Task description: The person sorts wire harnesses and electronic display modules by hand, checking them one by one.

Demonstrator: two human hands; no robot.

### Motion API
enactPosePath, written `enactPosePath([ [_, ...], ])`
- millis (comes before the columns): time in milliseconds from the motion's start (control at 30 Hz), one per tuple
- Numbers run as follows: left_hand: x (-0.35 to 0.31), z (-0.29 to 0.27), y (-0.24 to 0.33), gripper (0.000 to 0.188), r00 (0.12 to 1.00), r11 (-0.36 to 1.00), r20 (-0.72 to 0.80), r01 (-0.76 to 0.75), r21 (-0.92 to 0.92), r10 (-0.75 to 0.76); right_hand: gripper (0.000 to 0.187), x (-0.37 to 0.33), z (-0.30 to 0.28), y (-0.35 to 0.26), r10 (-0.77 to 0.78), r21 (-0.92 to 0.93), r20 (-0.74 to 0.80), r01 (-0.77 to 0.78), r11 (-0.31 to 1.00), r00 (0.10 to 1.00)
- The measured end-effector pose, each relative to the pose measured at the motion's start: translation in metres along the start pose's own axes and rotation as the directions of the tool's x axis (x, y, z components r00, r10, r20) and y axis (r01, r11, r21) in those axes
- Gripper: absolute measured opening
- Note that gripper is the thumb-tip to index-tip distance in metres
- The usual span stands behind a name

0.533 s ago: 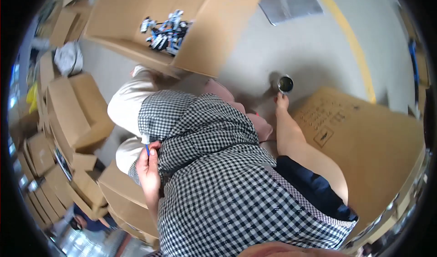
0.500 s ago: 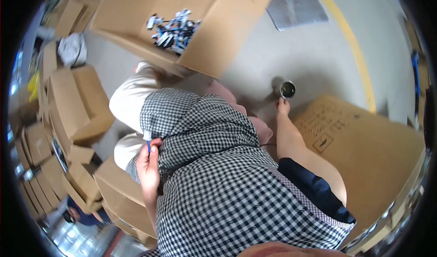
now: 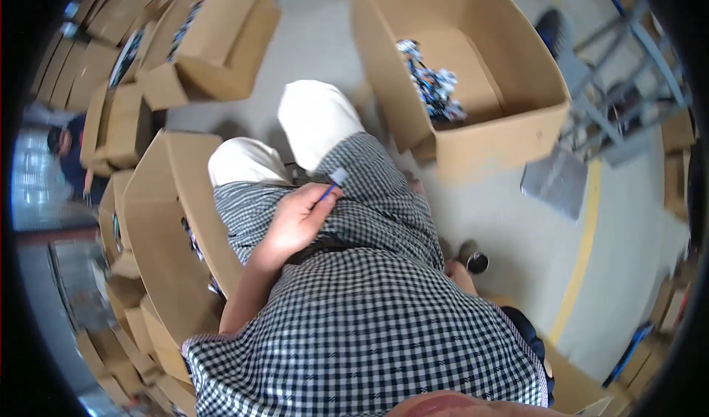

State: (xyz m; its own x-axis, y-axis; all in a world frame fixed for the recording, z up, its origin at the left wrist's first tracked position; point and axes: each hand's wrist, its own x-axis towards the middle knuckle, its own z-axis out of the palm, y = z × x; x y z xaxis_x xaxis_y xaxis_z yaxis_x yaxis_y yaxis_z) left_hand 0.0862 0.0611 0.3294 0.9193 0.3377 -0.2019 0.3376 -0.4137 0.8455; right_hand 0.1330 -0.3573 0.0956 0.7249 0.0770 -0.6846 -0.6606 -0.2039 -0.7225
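My left hand (image 3: 301, 216) is closed over my lap, its thumb and fingers pinching a thin blue stick with a pale whitish end (image 3: 338, 176). What kind of thing it is, I cannot make out. Low at my right side, my right hand (image 3: 459, 275) grips a round metal cup (image 3: 478, 262) with a dark inside. My checked apron hides most of that arm. Ahead, a large open cardboard box (image 3: 502, 132) contains a heap of small white, black and blue pieces (image 3: 436, 84).
Close on my left stands an open carton (image 3: 159, 217) with similar pieces. More cartons (image 3: 229, 40) are stacked beyond it, and a person (image 3: 70, 147) is at the far left. At right are a grey metal cart (image 3: 561, 184), a dark shoe (image 3: 550, 33) and a yellow floor line (image 3: 580, 269).
My view has turned to the left, so the big box now appears further right. My left hand has come up over my lap with the blue stick. The cup remains low at my right.
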Motion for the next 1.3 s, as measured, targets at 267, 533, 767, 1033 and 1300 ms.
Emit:
enactPosePath([
  [267,-0.014,-0.008,-0.008,0.020,0.950,0.999,-0.312,0.023,-0.035,-0.033,0.027,0.076,0.119,-0.244,-0.361,-0.498,0.627,0.711,0.496,0.691],
  [533,-0.015,-0.032,-0.011,0.023,0.815,0.991,-0.565,0.097,-0.090,-0.131,0.083,0.235,0.333,-0.400,-0.580,-0.781,0.556,0.614,-0.119,0.595],
  [767,0.001,-0.052,0.001,0.022,0.637,0.973,-0.736,0.149,-0.174,-0.230,0.091,0.251,0.385,-0.436,-0.807,-0.934,0.355,0.134,-0.332,0.472],
  [1033,-0.020,-0.048,0.020,0.026,0.793,0.980,-0.576,0.166,-0.110,-0.199,0.041,0.258,0.306,-0.476,-0.537,-0.928,0.344,0.365,-0.071,0.770],
  [1300,-0.027,-0.056,0.036,0.036,0.801,0.967,-0.542,0.188,-0.173,-0.253,0.047,0.179,0.317,-0.418,-0.408,-0.675,0.729,0.476,-0.564,0.550],
])
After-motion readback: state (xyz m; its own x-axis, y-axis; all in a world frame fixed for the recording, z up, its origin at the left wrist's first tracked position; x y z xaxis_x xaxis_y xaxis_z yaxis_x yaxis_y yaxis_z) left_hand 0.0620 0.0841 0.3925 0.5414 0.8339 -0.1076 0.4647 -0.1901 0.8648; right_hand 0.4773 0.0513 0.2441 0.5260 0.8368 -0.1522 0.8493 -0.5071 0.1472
